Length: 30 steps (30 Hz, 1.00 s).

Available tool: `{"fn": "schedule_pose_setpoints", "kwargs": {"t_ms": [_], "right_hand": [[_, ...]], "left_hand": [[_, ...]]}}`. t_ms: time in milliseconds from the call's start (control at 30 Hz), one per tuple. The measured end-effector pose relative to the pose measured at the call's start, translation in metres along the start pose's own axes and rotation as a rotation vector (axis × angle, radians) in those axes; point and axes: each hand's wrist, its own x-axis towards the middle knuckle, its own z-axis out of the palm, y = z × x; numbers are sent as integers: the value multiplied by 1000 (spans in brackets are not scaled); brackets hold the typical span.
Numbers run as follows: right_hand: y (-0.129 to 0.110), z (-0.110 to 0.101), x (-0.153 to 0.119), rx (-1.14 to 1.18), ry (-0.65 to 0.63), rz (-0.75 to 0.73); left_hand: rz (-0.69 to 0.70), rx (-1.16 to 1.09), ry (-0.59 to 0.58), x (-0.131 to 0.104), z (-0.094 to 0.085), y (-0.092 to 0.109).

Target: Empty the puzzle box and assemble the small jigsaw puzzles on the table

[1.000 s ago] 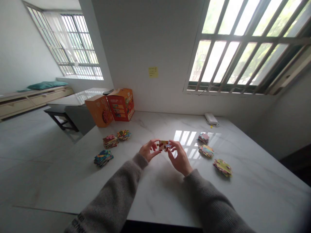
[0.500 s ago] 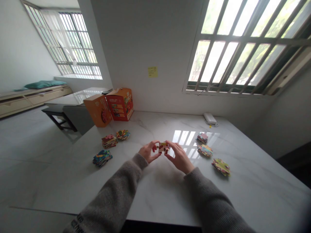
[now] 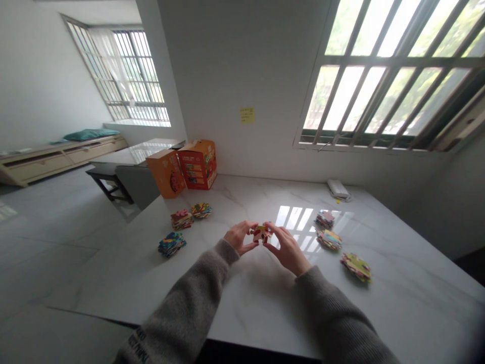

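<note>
My left hand point(image 3: 241, 237) and my right hand point(image 3: 287, 247) meet over the middle of the table, each pinching a side of small puzzle pieces point(image 3: 260, 233) patterned in red, cream and yellow-green. Whether this is one piece or a little stack I cannot tell, as fingers cover its edges. On the left of my hands lie stacks of puzzle pieces: a blue-green one point(image 3: 172, 244), a reddish one point(image 3: 182, 219) and a multicoloured one point(image 3: 201, 210). To the right are a pinkish stack point(image 3: 325, 218), a yellow-blue stack point(image 3: 329, 239) and a green stack point(image 3: 356, 267).
The white marbled table point(image 3: 250, 308) reaches back to the wall. At its back left stand an orange box point(image 3: 165, 172) and a red-orange box point(image 3: 199, 164). A white device point(image 3: 338, 190) lies near the wall under the barred window. A yellow note point(image 3: 247, 116) is stuck on the wall.
The whole view has shifted, so everything appears a little farther right. My hands keep the pieces pinched between them, and the pieces look slightly turned. The stacks stay where they were on the table.
</note>
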Motion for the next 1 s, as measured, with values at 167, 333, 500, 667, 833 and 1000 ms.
{"fn": "schedule_pose_setpoints", "kwargs": {"t_ms": [167, 333, 500, 667, 833, 1000], "right_hand": [[-1, -1, -1, 20, -21, 19], [-5, -2, 1, 28, -29, 25], [-6, -4, 1, 42, 25, 96], [-5, -3, 1, 32, 17, 120], [-7, -1, 1, 48, 28, 102], [-10, -2, 1, 76, 26, 102]], "left_hand": [[-12, -18, 0, 0, -1, 1], [-70, 76, -26, 0, -3, 0], [-285, 328, 29, 0, -8, -1], [-464, 384, 152, -14, -22, -1], [-582, 499, 202, -31, -77, -13], [-908, 585, 80, -48, -159, -66]]}}
